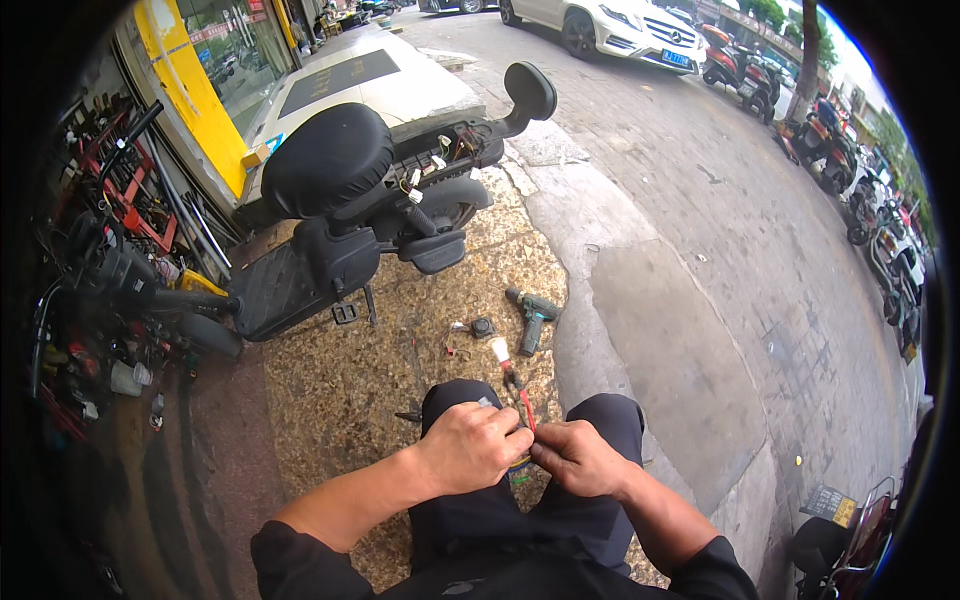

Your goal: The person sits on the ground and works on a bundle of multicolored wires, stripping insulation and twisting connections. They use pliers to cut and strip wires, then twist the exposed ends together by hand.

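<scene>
The red wire (pixel 526 408) is pinched between the fingers of both hands, left hand (pixel 472 446) and right hand (pixel 577 458) meeting above the knees, its long axis running up and away from them toward one white-tipped tool (pixel 503 358) on the pavement. Beyond that wire lie one green cordless drill (pixel 533 314) and one black scooter (pixel 350 200), both hands equally near.
</scene>
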A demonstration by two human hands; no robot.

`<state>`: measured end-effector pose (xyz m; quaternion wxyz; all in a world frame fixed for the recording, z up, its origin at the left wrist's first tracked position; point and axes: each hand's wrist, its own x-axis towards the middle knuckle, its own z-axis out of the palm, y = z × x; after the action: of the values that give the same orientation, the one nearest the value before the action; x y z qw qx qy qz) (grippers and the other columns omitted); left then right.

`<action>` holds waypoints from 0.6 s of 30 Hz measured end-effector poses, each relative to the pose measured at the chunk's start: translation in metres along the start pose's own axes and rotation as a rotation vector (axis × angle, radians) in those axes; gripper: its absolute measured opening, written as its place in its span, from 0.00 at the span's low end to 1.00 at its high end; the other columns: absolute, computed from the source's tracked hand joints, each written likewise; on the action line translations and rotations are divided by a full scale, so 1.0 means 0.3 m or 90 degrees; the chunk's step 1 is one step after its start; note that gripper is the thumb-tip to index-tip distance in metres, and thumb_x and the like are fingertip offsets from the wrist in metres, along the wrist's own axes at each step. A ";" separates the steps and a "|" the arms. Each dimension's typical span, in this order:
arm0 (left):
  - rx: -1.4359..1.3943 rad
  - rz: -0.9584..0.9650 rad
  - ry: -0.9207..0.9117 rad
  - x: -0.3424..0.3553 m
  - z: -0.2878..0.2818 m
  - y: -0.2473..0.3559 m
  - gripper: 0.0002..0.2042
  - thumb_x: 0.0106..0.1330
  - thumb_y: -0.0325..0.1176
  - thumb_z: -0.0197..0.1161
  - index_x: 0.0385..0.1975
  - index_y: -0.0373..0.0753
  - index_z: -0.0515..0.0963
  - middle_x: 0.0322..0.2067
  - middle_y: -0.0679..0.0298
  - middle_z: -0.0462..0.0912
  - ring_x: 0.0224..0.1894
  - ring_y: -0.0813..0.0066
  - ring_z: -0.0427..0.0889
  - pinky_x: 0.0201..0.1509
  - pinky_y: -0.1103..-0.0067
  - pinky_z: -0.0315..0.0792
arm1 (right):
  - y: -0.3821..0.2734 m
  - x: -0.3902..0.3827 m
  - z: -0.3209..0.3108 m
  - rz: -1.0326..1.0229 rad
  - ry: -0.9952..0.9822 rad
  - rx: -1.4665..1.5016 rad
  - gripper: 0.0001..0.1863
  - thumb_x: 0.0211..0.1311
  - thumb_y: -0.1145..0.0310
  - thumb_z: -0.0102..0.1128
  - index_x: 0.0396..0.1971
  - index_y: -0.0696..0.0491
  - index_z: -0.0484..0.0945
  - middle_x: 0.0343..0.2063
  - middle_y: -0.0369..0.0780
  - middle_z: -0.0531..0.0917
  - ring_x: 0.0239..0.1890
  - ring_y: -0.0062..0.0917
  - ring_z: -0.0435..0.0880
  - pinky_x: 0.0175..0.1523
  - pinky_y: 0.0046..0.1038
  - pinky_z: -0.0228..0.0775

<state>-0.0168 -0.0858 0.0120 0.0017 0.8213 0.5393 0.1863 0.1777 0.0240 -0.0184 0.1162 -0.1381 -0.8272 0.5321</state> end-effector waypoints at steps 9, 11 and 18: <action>-0.025 0.033 -0.020 -0.004 -0.056 0.033 0.06 0.54 0.32 0.66 0.23 0.43 0.75 0.20 0.66 0.77 0.23 0.68 0.83 0.28 0.71 0.75 | -0.047 -0.055 -0.005 -0.058 0.008 -0.080 0.13 0.68 0.68 0.61 0.24 0.58 0.75 0.20 0.48 0.78 0.25 0.47 0.80 0.31 0.42 0.71; -0.045 0.024 -0.043 -0.006 -0.064 0.040 0.06 0.53 0.33 0.67 0.24 0.42 0.76 0.20 0.65 0.79 0.24 0.67 0.84 0.27 0.71 0.76 | -0.057 -0.068 -0.009 -0.070 -0.005 -0.101 0.13 0.66 0.68 0.61 0.23 0.57 0.75 0.20 0.47 0.78 0.25 0.46 0.80 0.30 0.43 0.72; -0.124 -0.025 -0.089 -0.030 -0.059 0.047 0.07 0.58 0.35 0.69 0.26 0.41 0.79 0.22 0.63 0.82 0.26 0.63 0.85 0.28 0.69 0.79 | -0.043 -0.091 -0.008 -0.082 -0.031 -0.125 0.12 0.66 0.67 0.62 0.23 0.57 0.76 0.19 0.47 0.78 0.24 0.46 0.81 0.30 0.43 0.73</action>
<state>-0.0128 -0.1033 0.0285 0.1230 0.8177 0.5328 0.1800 0.2027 0.0114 -0.0069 0.1164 -0.0823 -0.8852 0.4428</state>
